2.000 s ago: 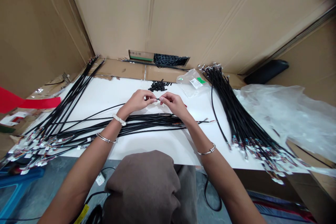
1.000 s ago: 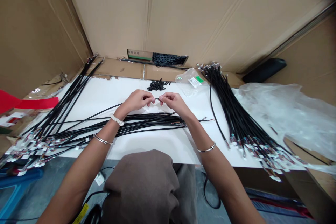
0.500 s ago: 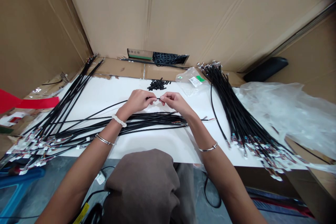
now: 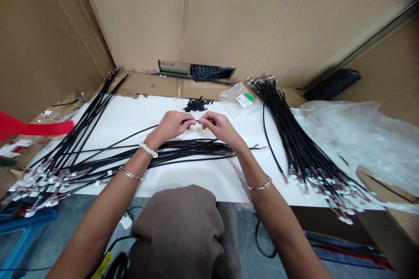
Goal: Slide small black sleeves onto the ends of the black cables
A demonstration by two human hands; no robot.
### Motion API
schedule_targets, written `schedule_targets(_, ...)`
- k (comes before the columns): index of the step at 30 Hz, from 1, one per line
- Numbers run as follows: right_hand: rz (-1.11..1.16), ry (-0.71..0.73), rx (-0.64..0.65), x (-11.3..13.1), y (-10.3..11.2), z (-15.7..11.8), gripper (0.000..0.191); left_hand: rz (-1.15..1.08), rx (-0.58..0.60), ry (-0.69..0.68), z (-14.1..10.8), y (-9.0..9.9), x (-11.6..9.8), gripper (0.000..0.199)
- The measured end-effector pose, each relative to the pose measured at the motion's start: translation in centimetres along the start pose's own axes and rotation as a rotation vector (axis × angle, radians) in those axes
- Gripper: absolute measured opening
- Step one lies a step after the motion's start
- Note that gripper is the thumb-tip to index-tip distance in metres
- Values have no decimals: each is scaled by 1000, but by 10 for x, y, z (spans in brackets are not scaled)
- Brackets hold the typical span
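At the far left of the frame, a red strip [image 4: 39, 127] lay over cardboard, and a long bundle of black wires [image 4: 83, 128] fanned across the left end of the white table [image 4: 196, 181], with small connectors and white tags at its lower ends. Left of center, the left hand [image 4: 173, 125] wore a white hair tie [image 4: 148, 149] and a metal bangle [image 4: 129, 173] on the wrist. It pinched a thin black cable [image 4: 126, 137], whose long axis ran from the lower left up into the hand. The cable's short end stuck out of the fingertips and lay nearly level, pointing right into the narrow gap between the hands. The right hand [image 4: 219, 127], nearer that tip, pinched at it with its fingers pressed together, though what they held was too small to tell. Just above the hands, a pile of small black tubes [image 4: 197, 105] sat loose on the table, not in a container. Farther right lay a clear plastic bag [image 4: 235, 98] with a white label, then a thick bundle of black wires [image 4: 294, 148], and a crumpled plastic sheet [image 4: 356, 144].
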State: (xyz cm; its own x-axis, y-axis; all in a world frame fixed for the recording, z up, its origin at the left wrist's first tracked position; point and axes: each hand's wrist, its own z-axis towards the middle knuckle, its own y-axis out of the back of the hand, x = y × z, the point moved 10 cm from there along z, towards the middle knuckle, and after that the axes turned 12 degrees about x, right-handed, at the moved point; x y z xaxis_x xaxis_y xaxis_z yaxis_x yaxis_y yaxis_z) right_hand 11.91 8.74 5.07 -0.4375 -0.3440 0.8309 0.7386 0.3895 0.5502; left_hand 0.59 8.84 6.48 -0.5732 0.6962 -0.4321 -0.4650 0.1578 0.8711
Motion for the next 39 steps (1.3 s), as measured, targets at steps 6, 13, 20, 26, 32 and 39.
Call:
schedule_targets(6, -65, 28, -10, 9, 0, -3, 28, -7, -10, -30, -1, 1, -3, 25)
schedule_targets(13, -65, 25, 43, 2, -6, 0, 33, 55, -17, -48, -2, -7, -5, 29)
schedule_targets(20, -18, -28, 33, -1, 2, -2, 42, 55, -17, -58, 0, -5, -9, 27)
schedule_targets(26, 21, -82, -56, -8, 14, -4, 39, 32, 19, 30, 0, 1, 1, 25)
schedule_targets(32, 45, -72, -68, -12, 6, 0, 42, -211, -63, -28, 2, -3, -11, 19)
schedule_targets(39, 316, -140, -76, -18, 1, 0, 39, -243, -228, 19, 3, 0, -7, 12)
